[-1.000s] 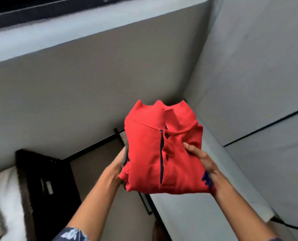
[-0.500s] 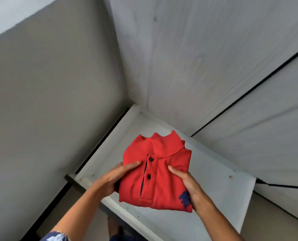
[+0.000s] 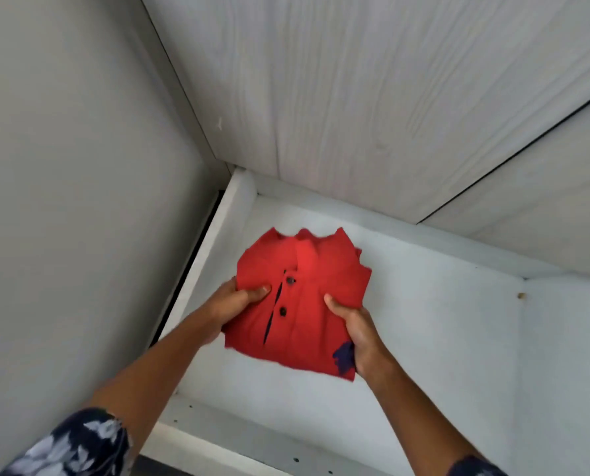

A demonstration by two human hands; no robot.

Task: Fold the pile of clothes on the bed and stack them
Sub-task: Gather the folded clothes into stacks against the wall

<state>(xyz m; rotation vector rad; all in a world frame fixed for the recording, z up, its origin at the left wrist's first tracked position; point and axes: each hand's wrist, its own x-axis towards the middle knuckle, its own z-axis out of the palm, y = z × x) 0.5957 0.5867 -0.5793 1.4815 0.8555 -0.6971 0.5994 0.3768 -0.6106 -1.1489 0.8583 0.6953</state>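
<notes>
While both hands are on it, the folded red polo shirt (image 3: 316, 304) sits over the white shelf (image 3: 441, 338) inside a pale wardrobe, toward the left side and not far from the back corner; can't really tell if it's resting flat on the shelf or held just above it. The left hand (image 3: 233, 305) grips the shirt's left edge, thumb curled over the top next to the dark placket and the two buttons, the rest of its fingers tucked underneath out of sight. The right hand (image 3: 355, 329) grips the right edge the same way, thumb on top of the red fabric, its fingers hidden below, right by the navy logo near the bottom corner. Collar points away toward the far wall. A wood-grain back panel (image 3: 372, 97) rises behind the shelf, with a plain grey side wall (image 3: 80, 166) on the left. A dark floral sleeve (image 3: 77, 444) shows at the near left.
</notes>
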